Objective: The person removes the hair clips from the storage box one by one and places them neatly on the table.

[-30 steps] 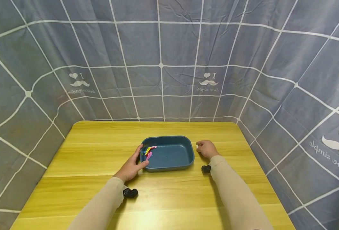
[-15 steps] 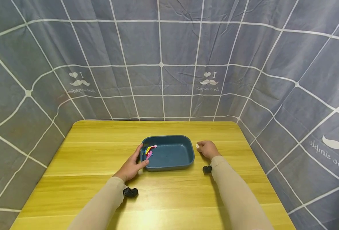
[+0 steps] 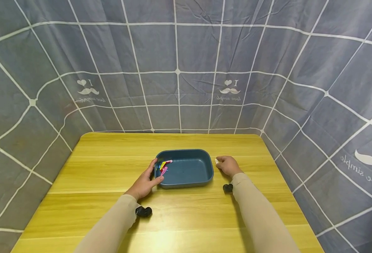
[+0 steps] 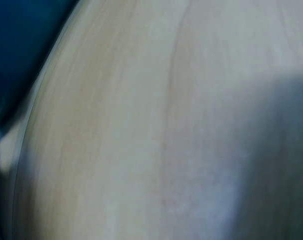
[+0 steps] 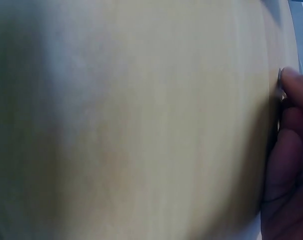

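Observation:
In the head view, a dark blue rectangular plastic basin (image 3: 186, 185) sits on the wooden table. My left hand (image 3: 142, 184) spans the basin's left end, fingers along the far side and thumb on the front rim. Beside that hand, several small coloured clips lie inside, among them a pink clip (image 3: 164, 171) and a yellow clip (image 3: 162, 165). To the right of the basin, my right hand (image 3: 228, 165) pinches a small white clip-like piece (image 3: 217, 161) between thumb and fingertips, close over the table. Curled fingers (image 5: 286, 160) show at the right wrist view's edge.
The yellow wood-grain table (image 3: 116, 147) reaches back to a grey curtain (image 3: 154, 88) with white grid lines, which also hangs at both sides. A black wrist camera (image 3: 143, 212) sits on the left sleeve, another black camera (image 3: 227, 188) on the right.
My right hand has shifted slightly right and toward me, and the white piece in its fingertips has turned a little. My left hand and the basin have stayed in place.

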A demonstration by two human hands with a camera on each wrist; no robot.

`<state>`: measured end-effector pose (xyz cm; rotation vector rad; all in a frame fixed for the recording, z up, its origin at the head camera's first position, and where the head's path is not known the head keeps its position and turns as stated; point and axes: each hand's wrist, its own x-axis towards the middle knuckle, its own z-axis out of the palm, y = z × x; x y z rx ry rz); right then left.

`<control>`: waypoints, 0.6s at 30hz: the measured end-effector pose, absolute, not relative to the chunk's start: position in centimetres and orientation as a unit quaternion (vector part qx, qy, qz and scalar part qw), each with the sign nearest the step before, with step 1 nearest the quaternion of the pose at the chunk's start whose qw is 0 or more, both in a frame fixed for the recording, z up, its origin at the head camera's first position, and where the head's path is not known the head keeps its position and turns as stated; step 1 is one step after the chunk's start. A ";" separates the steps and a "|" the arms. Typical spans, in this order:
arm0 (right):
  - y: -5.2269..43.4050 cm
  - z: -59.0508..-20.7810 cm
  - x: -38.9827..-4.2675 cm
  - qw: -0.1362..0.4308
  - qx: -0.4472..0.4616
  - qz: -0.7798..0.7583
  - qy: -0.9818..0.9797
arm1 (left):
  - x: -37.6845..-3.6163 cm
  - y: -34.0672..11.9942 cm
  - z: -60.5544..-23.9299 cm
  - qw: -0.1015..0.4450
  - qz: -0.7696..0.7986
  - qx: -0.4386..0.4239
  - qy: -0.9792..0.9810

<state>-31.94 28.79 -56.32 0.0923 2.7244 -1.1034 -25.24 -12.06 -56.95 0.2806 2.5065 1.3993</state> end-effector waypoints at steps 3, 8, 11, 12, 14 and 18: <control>29.0 -56.5 -32.1 0.096 0.032 -0.382 0.919 | -25.3 -12.0 -57.0 0.129 0.482 0.097 0.861; 29.4 -56.9 -32.1 0.092 0.029 -0.396 0.913 | -25.3 -12.2 -57.2 0.128 0.481 0.095 0.862; 29.4 -56.9 -31.9 0.094 0.033 -0.403 0.910 | -25.3 -12.2 -57.3 0.129 0.480 0.095 0.863; 29.5 -56.9 -31.9 0.093 0.035 -0.406 0.908 | -25.3 -12.2 -57.2 0.129 0.480 0.096 0.863; 29.6 -56.9 -31.8 0.088 0.037 -0.409 0.908 | -25.3 -12.1 -57.2 0.129 0.480 0.098 0.862; 29.7 -56.7 -31.7 0.083 0.044 -0.441 0.892 | -25.2 -12.1 -57.0 0.128 0.478 0.098 0.863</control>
